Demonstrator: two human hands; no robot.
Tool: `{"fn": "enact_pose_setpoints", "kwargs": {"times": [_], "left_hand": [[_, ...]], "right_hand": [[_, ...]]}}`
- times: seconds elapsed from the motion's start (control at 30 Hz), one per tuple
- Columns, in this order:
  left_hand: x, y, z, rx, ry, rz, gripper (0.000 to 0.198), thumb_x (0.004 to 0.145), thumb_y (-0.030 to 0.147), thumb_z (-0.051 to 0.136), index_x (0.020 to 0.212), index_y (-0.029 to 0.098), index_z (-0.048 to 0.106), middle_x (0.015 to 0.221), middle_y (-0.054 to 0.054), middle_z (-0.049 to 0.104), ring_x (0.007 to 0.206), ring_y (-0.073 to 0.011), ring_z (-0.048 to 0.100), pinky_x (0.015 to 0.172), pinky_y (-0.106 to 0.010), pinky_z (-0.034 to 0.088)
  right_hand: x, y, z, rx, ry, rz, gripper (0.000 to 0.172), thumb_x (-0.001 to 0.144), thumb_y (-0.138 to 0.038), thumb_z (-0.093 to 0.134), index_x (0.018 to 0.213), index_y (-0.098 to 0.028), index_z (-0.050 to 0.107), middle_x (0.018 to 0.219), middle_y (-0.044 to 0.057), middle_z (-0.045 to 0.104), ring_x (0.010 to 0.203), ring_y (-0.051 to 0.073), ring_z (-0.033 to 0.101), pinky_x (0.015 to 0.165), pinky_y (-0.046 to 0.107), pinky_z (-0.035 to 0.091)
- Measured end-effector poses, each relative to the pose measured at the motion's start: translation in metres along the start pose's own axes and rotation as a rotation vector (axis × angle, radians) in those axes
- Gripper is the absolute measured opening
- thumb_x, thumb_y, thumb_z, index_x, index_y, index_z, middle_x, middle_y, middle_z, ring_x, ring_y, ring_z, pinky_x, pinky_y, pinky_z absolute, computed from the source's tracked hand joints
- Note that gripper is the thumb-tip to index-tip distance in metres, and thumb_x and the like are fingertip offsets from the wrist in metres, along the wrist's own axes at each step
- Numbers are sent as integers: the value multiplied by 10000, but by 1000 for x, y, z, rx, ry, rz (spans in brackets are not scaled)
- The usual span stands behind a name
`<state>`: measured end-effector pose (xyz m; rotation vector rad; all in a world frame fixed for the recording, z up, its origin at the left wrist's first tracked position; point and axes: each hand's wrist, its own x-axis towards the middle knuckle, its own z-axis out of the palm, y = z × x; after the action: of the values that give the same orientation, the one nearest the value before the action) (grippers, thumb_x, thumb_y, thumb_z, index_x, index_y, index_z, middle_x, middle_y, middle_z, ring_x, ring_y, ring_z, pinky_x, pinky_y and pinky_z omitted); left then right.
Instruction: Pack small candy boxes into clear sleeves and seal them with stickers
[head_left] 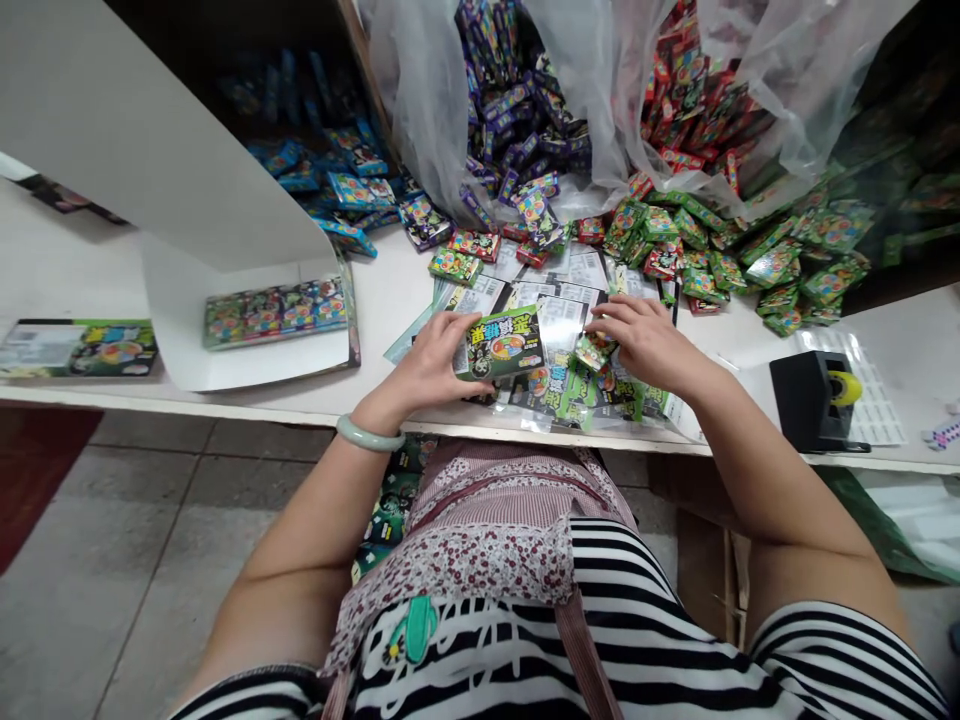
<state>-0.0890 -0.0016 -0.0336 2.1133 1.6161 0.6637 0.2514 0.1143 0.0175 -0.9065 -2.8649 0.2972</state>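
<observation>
My left hand [442, 360] is closed around one end of a green and black printed candy box [504, 343], thumb at its lower edge and fingers at its upper edge. To its right, the bent fingers of my right hand [641, 340] are on a small green candy box [594, 350], partly hidden by the fingertips. Beneath both hands lies a spread of flat printed packaging sleeves [559, 305], some green and black, some with barcodes. Just beyond my left hand sit a small green box [455, 266] and a small red box [474, 244].
Loose purple boxes [517, 120] and red boxes [697, 110] fill clear plastic bags at the back. Blue boxes [360, 190] are heaped left, green boxes [776, 260] right. A filled pack [277, 312] lies on the white table [247, 400]. A black tape dispenser [810, 400] stands right.
</observation>
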Motion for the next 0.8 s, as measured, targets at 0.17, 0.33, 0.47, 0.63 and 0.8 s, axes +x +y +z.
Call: {"fn": "enact_pose_setpoints", "kwargs": {"times": [0.17,0.33,0.47,0.63,0.8], "left_hand": [[-6,4,-2,-18,6,13,1047,656,587,856,1520,261,363,1369,-138,476,1298,-371,480,1147,-564,413],[-5,8,-2,9,9,12,1062,657,602,851,1524,236,359,1367,-150,469,1289,-377,486,1135,-556,420],[-3,11,0,27,13,26,1070,651,591,858,1520,208,365,1351,-159,473,1281,-375,487,1134,-555,418],[1,18,0,23,-14,85,1076,647,602,858,1522,224,359,1365,-162,469,1302,-369,475,1143,-553,405],[2,23,-2,28,-73,132,1057,662,607,843,1529,238,363,1391,-151,458,1330,-365,453,1164,-554,382]], "right_hand": [[-12,9,19,101,165,141,446,921,-297,598,1363,-240,587,1514,153,529,1424,372,441,1124,625,381],[-22,-5,32,103,108,255,673,765,-471,785,1351,-211,584,1415,212,575,1320,430,519,1048,652,445],[-24,-18,7,260,218,116,657,809,-401,734,1419,-254,540,1433,155,573,1328,366,533,1097,588,437],[-21,-35,-30,315,31,-155,657,824,-403,733,1447,-326,535,1511,104,525,1371,345,495,1126,584,411],[-13,-36,-30,248,-70,-175,665,797,-338,765,1430,-320,561,1498,117,523,1302,361,533,1061,587,466]]}}
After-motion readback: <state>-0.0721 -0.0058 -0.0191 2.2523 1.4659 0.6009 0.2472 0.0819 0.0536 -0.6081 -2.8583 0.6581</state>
